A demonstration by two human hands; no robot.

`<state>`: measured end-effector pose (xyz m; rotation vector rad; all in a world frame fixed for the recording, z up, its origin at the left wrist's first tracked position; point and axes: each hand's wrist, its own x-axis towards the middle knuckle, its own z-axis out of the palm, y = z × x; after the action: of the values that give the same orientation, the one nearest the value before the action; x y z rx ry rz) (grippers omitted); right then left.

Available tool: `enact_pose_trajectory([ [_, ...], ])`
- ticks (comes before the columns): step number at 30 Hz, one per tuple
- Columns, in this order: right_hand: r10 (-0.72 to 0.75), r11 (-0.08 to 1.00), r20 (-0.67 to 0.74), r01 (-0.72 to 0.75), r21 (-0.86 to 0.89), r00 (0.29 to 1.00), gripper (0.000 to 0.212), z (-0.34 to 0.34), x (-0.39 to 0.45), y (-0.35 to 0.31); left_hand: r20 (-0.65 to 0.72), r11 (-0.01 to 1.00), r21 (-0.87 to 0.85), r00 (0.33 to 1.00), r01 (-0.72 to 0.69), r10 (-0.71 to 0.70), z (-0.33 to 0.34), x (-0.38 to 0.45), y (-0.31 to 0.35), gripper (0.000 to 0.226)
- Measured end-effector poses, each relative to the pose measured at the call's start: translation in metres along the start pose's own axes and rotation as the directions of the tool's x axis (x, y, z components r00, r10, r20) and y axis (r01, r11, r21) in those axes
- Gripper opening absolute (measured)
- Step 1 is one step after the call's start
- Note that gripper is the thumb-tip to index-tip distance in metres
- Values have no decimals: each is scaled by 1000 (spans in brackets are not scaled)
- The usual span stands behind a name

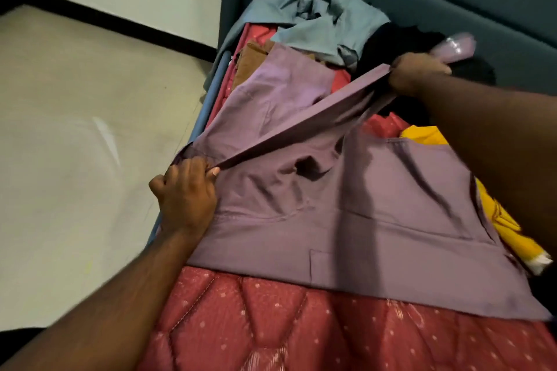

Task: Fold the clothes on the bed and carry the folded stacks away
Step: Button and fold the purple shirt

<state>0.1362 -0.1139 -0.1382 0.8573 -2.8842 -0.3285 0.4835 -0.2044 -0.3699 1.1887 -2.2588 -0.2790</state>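
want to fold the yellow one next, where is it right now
In the head view the yellow garment lies on the right side of the bed, mostly tucked under the right edge of the purple garment, below the right forearm.

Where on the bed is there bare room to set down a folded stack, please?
Free: the red quilted mattress below the purple garment's hem. Crowded: the headboard end, piled with grey-blue cloth, black clothes and yellow cloth.

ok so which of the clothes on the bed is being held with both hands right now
The mauve garment, spread across the red mattress. The left hand and right hand pull its fold taut; the grey-blue, yellow and brown clothes lie untouched.
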Motion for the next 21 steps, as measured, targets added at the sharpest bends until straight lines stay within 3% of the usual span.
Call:
enact_pose_trajectory([
  [3, 96, 956, -67, -73, 283, 993, 35, -2, -32, 44, -28, 998, -18, 998, -62, 62, -5, 1, 5, 22],
  [5, 176, 895, -38, -144, 422, 984, 31, 3, -53, 57, -31, 994, -16, 993, -110, 110, -11, 3, 8, 19],
  [8, 250, 710, 169, -299, 638, 954, 17, 13, -72, 78, 15, 975, 113, 981, -193, 193, -27, 5, 22, 15],
  [9, 235, 638, 254, -346, 688, 938, 25, 10, -75, 83, 54, 964, 169, 979, -204, 197, -33, 9, 26, 13],
  [10, 215, 593, 308, -375, 713, 927, 33, 7, -75, 88, 98, 957, 210, 979, -198, 181, -39, 13, 32, 10],
  [12, 195, 515, 259, -324, 794, 946, 37, -8, -72, 96, 170, 974, 193, 982, -120, 87, -57, 19, 46, 9],
  [14, 206, 376, 132, -203, 904, 970, 28, -30, -72, 102, 199, 997, -15, 978, 69, -65, -71, 22, 59, 8],
  [15, 217, 384, 30, -113, 916, 976, 19, -38, -72, 104, 202, 974, -135, 968, 179, -150, -77, 22, 64, 9],
  [16, 241, 467, -119, -7, 884, 963, 9, -43, -74, 111, 181, 943, -230, 963, 241, -201, -82, 18, 68, 10],
  [18, 152, 758, -398, 152, 635, 905, 11, -43, -84, 125, 118, 918, -324, 973, 227, -199, -91, 6, 73, 12],
  [19, 64, 840, -463, 203, 503, 884, 15, -40, -97, 132, 86, 928, -330, 985, 172, -151, -92, -3, 74, 12],
  [21, -43, 918, -437, 207, 337, 899, 19, -15, -128, 147, 45, 948, -314, 998, 49, -37, -89, -28, 72, 12],
])
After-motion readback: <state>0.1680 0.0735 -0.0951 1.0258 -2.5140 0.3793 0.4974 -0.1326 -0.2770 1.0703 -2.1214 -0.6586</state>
